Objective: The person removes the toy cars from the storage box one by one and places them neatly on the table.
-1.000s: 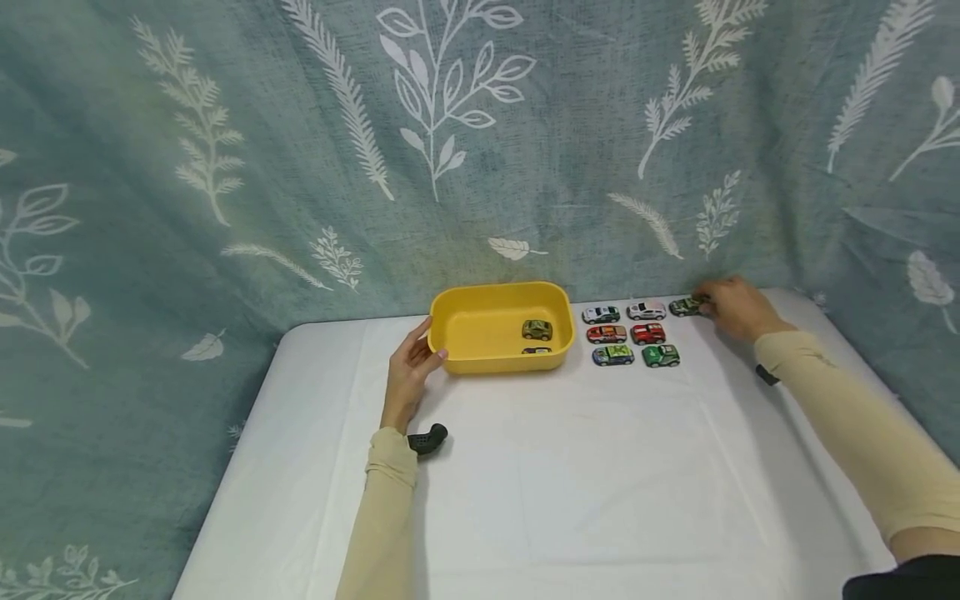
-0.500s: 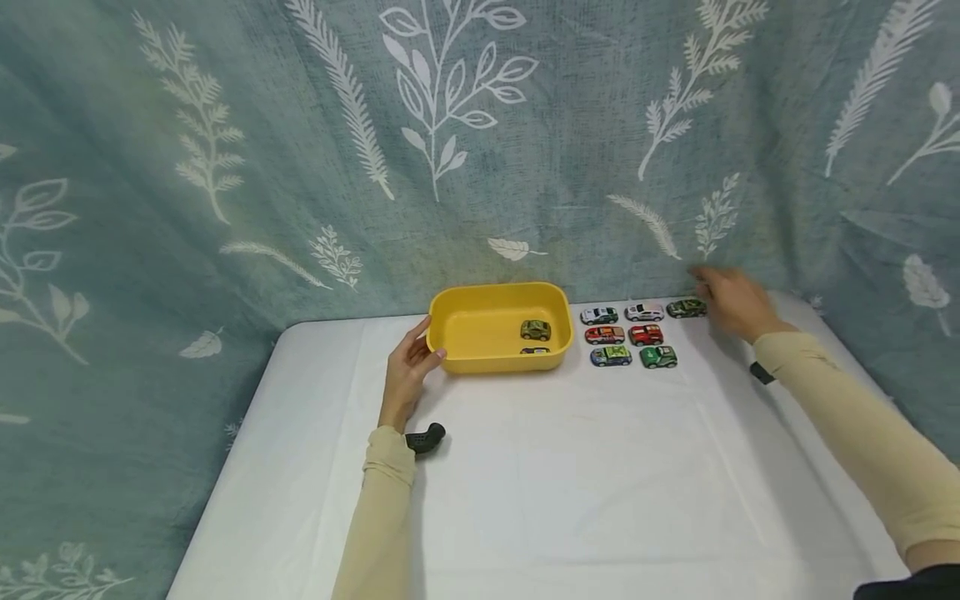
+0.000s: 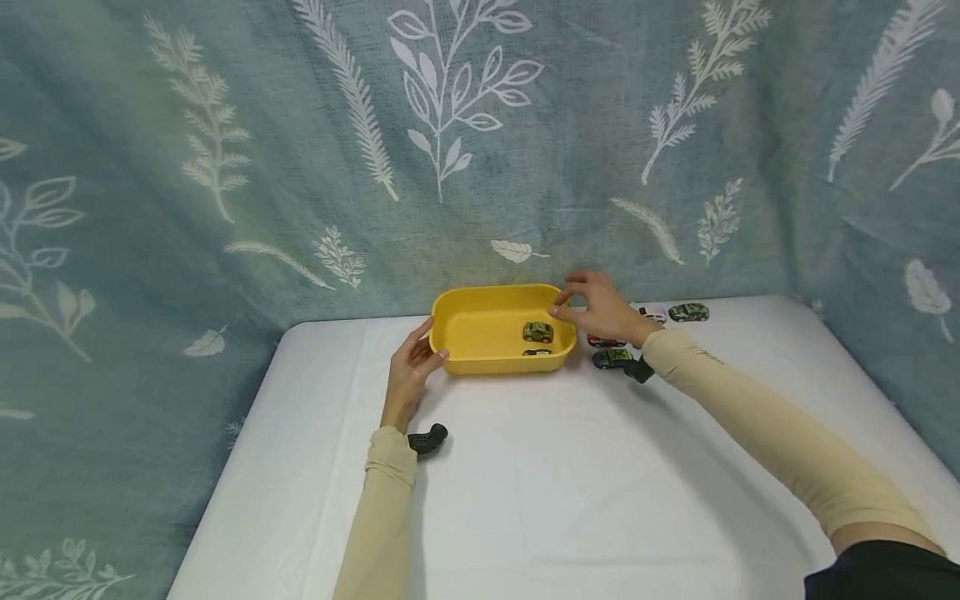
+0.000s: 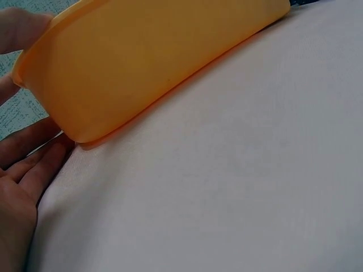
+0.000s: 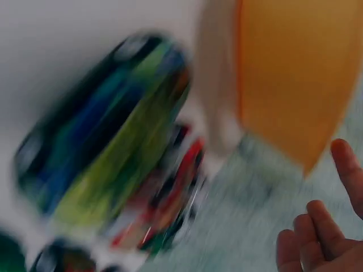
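Note:
My left hand (image 3: 408, 367) holds the left end of a yellow plastic tray (image 3: 487, 367), thumb on the near rim and fingers along the side. The left wrist view shows the thumb (image 4: 22, 27) on the rim and other fingers low beside the wall. Inside the tray sit an olive-green toy car (image 3: 537, 332) and another toy car (image 3: 537, 352), partly hidden by the front wall. My right hand (image 3: 596, 308) is at the tray's right rim, fingers spread, holding nothing. Below its wrist lies a blue-and-lime toy car (image 5: 108, 130), blurred in the right wrist view.
A camouflage toy car (image 3: 688, 312) stands at the far right of the white-covered table (image 3: 510, 483). Several more toy cars stand between it and the tray, partly covered by the right arm. A green leaf-patterned cloth (image 3: 570, 142) hangs behind the table.
My right hand has let go of the camouflage car at the far right, lifted away, and moved left over the cars to the tray. The left hand and tray have stayed in place.

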Tool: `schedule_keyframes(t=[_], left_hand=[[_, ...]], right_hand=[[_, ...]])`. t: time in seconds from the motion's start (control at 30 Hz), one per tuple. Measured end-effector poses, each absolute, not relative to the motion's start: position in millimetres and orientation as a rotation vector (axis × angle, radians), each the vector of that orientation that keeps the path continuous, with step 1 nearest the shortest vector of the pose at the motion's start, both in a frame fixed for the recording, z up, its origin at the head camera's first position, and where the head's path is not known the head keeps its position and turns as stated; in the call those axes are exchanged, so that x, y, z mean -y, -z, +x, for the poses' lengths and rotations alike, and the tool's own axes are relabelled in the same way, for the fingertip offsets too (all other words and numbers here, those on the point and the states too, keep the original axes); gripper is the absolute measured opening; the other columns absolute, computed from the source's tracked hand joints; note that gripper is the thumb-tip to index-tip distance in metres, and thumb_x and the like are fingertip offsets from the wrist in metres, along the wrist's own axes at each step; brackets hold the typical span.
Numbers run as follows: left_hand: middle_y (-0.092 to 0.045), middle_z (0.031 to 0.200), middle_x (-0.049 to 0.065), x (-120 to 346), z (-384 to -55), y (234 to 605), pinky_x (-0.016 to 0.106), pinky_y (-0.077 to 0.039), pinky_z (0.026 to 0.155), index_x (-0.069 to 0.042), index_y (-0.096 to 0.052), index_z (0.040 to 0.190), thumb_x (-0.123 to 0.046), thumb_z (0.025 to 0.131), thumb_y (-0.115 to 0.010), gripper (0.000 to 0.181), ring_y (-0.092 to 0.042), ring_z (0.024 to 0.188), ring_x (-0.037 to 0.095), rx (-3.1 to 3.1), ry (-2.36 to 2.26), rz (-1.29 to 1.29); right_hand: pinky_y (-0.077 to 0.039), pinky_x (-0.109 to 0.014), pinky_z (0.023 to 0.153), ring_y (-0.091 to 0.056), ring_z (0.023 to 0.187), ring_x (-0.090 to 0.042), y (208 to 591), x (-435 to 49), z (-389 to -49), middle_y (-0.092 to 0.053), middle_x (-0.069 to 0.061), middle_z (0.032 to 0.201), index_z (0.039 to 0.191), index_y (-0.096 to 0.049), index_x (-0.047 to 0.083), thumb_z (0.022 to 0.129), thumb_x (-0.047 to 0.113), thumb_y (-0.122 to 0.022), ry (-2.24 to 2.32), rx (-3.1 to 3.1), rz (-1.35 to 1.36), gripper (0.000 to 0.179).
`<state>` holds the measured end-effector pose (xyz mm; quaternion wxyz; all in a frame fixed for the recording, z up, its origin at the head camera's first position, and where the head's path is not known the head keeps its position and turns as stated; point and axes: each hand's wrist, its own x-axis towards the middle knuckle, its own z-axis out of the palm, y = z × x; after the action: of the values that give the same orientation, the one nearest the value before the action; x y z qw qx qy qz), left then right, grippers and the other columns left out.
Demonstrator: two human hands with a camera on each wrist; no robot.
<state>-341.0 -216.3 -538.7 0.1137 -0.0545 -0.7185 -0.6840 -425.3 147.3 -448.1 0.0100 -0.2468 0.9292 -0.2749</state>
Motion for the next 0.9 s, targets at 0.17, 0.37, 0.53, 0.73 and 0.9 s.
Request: schedule_keyframes(t=[0.17,0.37,0.53,0.73,0.9], left_hand=[[-0.060,0.149,0.025,211.6,-340.0,539.8,0.052,-0.045,0.122,-0.012,-0.053,0.157,-0.008,0.096,-0.077,0.066,-0.060,0.137,0.042,2.124,2.010,-0.190],[-0.059,0.149,0.027,211.5,-339.6,536.3,0.055,-0.044,0.122,-0.010,-0.053,0.157,-0.006,0.095,-0.077,0.066,-0.059,0.137,0.044,2.099,2.014,-0.202],[-0.061,0.148,0.024,215.7,-339.3,537.2,0.055,-0.044,0.122,-0.013,-0.054,0.156,-0.006,0.095,-0.078,0.066,-0.060,0.136,0.042,2.100,1.999,-0.163],[-0.060,0.150,0.022,219.0,-339.3,538.5,0.054,-0.043,0.122,-0.014,-0.055,0.156,-0.008,0.096,-0.077,0.065,-0.060,0.137,0.041,2.112,1.998,-0.169],[-0.061,0.151,0.018,216.7,-338.9,537.2,0.052,-0.044,0.122,-0.016,-0.056,0.156,-0.007,0.096,-0.077,0.064,-0.061,0.136,0.037,2.125,1.986,-0.145]], right_hand=[[-0.025,-0.071,0.124,-0.030,0.152,-0.052,461.7,-127.9,-423.6,-0.037,-0.029,0.165,0.124,-0.077,0.004,0.096,0.038,-0.080,0.630,-2.957,-0.857,0.045],[-0.029,-0.069,0.124,-0.029,0.152,-0.053,459.4,-114.3,-422.4,-0.031,-0.030,0.168,0.125,-0.078,0.004,0.092,0.035,-0.085,0.445,-2.964,-0.834,0.046],[-0.029,-0.069,0.123,-0.028,0.152,-0.054,458.1,-106.8,-422.9,-0.028,-0.030,0.170,0.124,-0.079,0.006,0.093,0.030,-0.083,0.448,-2.934,-0.839,0.039],[-0.029,-0.068,0.123,-0.025,0.153,-0.053,457.8,-100.7,-420.2,-0.023,-0.027,0.172,0.128,-0.078,0.006,0.094,0.026,-0.082,0.446,-2.916,-0.746,0.040],[-0.031,-0.069,0.123,-0.026,0.153,-0.054,460.5,-98.3,-419.5,-0.023,-0.026,0.172,0.126,-0.079,0.008,0.092,0.026,-0.084,0.414,-2.942,-0.690,0.039]])
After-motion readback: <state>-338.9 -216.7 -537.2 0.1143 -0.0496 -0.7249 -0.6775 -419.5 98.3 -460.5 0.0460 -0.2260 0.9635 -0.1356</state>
